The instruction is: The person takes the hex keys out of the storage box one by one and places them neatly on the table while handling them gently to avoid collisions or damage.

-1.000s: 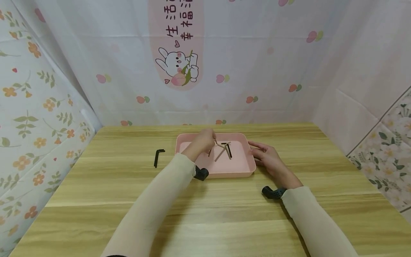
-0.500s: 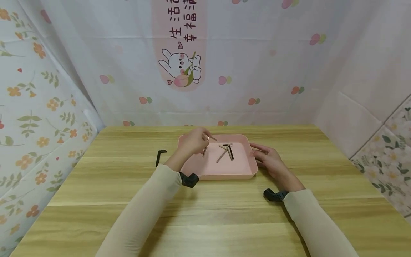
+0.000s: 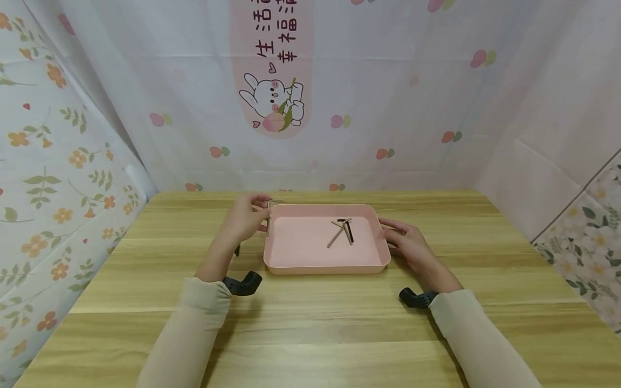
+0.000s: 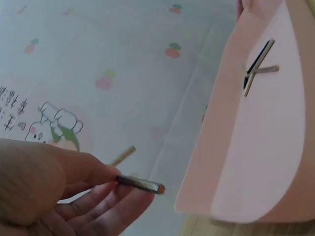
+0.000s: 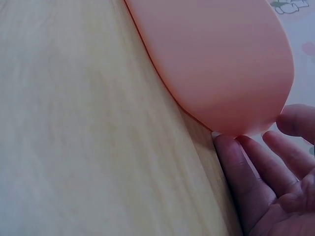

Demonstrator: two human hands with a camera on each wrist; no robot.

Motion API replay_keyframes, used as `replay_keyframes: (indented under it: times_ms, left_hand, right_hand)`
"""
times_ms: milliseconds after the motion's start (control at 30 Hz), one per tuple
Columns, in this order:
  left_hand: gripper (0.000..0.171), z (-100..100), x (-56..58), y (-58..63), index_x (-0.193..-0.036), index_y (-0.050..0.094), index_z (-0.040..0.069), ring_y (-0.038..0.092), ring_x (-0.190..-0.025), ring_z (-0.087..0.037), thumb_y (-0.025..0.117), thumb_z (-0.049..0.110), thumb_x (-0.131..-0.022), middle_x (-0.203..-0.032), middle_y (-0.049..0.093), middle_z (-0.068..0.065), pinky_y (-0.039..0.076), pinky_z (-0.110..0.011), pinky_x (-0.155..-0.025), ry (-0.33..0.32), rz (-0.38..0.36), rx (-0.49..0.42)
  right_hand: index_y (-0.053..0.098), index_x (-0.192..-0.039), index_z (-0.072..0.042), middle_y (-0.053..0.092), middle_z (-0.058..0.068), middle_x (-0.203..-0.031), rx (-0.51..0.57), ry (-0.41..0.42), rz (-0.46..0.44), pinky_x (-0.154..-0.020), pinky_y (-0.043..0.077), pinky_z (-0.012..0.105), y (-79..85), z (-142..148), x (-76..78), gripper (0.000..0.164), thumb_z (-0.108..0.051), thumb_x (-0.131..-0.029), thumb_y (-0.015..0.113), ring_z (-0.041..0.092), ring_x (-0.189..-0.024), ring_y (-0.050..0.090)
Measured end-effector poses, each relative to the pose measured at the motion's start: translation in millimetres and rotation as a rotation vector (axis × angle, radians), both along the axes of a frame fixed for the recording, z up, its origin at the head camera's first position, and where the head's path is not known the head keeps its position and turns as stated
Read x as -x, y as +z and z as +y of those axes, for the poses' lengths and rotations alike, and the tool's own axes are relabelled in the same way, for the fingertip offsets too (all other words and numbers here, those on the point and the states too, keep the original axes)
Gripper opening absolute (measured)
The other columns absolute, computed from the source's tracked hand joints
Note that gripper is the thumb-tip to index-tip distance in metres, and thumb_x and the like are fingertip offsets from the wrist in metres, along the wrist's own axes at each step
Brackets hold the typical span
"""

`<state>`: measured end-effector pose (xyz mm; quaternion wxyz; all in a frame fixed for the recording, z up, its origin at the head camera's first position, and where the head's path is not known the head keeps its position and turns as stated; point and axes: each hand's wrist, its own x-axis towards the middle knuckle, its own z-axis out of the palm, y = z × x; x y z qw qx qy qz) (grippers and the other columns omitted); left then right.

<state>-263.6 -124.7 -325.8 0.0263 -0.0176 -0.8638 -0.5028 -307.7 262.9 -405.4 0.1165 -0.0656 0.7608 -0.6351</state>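
In the head view my left hand (image 3: 245, 218) is just off the tray's left end, pinching a brass-coloured hex key (image 3: 269, 221) between thumb and fingers. The left wrist view shows that hex key (image 4: 142, 185) with one end poking out past the fingertips. My right hand (image 3: 407, 242) rests against the right end of a shallow pink tray (image 3: 301, 264), its fingers touching the outer wall. Inside the tray, right of the middle, brass-coloured hex keys (image 3: 335, 237) lie crossed with a black hex key (image 3: 350, 233).
On the wooden table (image 3: 320, 334), a black hex key (image 3: 237, 250) lies left of the tray, mostly hidden behind my left hand. A printed cloth (image 3: 398, 97) hangs behind the table, with more patterned cloth at both sides.
My left hand has lifted a brass-coloured hex key from among those in the tray and carried it left, past the tray's left rim. My right hand stays at the right end.
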Motion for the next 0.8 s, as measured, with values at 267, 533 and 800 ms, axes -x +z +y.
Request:
replay_keyframes:
  times_ms: [267,533,800]
  left_hand:
    - [0.036,-21.2,-3.6,-0.7,-0.136,0.057,0.000,0.066,-0.108,-0.035,0.055,0.006,-0.101,-0.118,0.057,-0.019,0.062,-0.047,-0.082,0.065,-0.035,0.042]
    - [0.035,-39.8,-3.7,-5.1,-0.134,0.058,-0.005,0.066,-0.105,-0.037,0.055,0.003,-0.100,-0.114,0.059,-0.021,0.063,-0.043,-0.077,0.073,-0.020,0.124]
    - [0.033,-60.1,-1.0,-16.5,-0.131,0.059,-0.008,0.064,-0.088,-0.027,0.055,-0.002,-0.099,-0.108,0.058,-0.021,0.063,-0.035,-0.068,0.089,-0.049,0.157]
  right_hand:
    - [0.039,-0.155,-0.006,0.063,0.009,-0.140,-0.007,0.007,0.007,-0.086,0.058,0.020,-0.5,1.3,1.3,0.058,-0.025,-0.104,0.058,-0.004,-0.103,0.068]
    - [0.038,-0.156,-0.006,0.070,-0.002,-0.127,-0.005,0.017,0.001,-0.085,0.059,0.021,0.3,1.1,0.5,0.059,-0.026,-0.104,0.059,-0.003,-0.101,0.069]
    - [0.038,-0.156,-0.006,0.072,-0.010,-0.116,-0.001,0.014,-0.005,-0.084,0.059,0.021,0.0,1.6,0.5,0.059,-0.025,-0.104,0.059,-0.003,-0.099,0.069]
